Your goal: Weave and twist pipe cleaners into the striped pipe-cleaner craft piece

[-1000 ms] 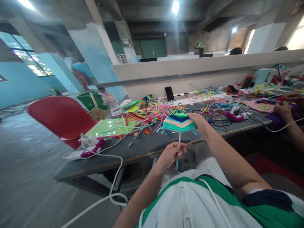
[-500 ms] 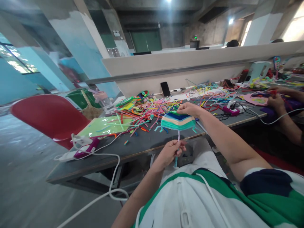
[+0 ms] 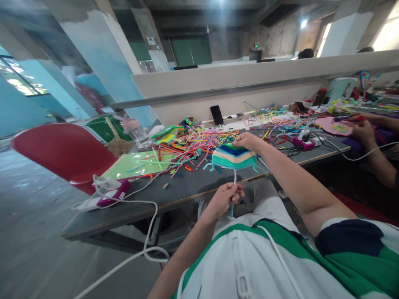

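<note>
Holding a striped pipe-cleaner fan (image 3: 234, 158) above the counter (image 3: 193, 189), the left hand (image 3: 225, 200) pinches its thin stem while the right hand (image 3: 247, 141) grips its far top edge. Shaping seems under way; next likely needs a steady stem. Bands run teal, cream, blue, green.

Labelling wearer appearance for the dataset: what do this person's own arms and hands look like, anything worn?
Left hand and right hand are bare: no gloves, and no rings or watch visible. Both forearms are uncovered. The short-sleeved top is white with green and navy bands, and a white drawstring hangs on it.
</note>
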The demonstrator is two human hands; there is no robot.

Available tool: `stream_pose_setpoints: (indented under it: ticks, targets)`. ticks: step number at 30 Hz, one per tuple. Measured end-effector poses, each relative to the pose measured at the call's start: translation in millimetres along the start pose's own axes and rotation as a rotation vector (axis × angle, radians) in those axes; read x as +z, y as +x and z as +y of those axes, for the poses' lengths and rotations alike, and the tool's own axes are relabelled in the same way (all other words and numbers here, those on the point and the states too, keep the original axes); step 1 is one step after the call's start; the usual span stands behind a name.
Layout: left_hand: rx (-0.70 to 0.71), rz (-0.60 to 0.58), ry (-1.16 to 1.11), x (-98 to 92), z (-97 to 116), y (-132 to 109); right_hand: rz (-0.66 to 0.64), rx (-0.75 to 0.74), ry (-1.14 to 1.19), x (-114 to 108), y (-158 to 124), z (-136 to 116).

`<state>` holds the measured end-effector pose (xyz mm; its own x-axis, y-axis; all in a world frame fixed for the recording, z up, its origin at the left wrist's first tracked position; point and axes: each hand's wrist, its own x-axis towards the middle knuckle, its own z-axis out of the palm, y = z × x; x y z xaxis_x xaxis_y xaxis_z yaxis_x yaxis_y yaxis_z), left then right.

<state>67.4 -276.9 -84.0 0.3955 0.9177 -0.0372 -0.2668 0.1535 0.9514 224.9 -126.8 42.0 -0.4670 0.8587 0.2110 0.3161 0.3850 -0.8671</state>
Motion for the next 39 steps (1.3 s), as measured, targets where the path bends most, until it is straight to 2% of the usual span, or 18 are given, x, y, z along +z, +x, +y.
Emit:
stream_pose_setpoints:
  ticks: [8, 12, 15, 19, 24, 27, 29, 31, 34, 36, 39]
  targets:
    - [0.012, -0.015, -0.032, 3.5, -2, 1, 0.01, 0.017, 0.002, 1, 3, 3]
    - [0.026, -0.011, -0.03, -0.1, -1, -2, -0.066, 0.029, 0.05, -1, 4, 1]
    - [0.078, 0.008, -0.031, -4.4, 3, -4, -0.074, -0.022, 0.235, -4, -4, 0]
    - [0.124, 0.038, -0.022, -5.5, 9, -3, -0.137, -0.002, 0.666, 0, -31, 9]
    - [0.096, 0.036, 0.005, -1.4, 8, -3, 0.009, -0.001, 0.794, 20, -57, 27]
    - [0.027, 0.006, -0.023, -10.3, 14, -9, 0.05, 0.037, 0.792, 22, -60, 30]
    - [-0.006, 0.016, -0.084, -24.9, 25, -14, 0.058, 0.038, 0.796, 19, -59, 29]
    - [0.025, 0.099, -0.147, -42.8, 42, -16, 0.066, 0.046, 0.79, 16, -59, 26]
    - [0.217, 0.266, -0.139, -63.3, 75, -16, 0.085, 0.087, 0.773, 18, -59, 22]
    - [0.274, 0.275, -0.062, -67.9, 97, -13, 0.083, 0.12, 0.764, 23, -57, 21]
    - [0.247, 0.265, 0.082, -65.0, 119, -5, 0.051, 0.152, 0.734, 29, -54, 21]
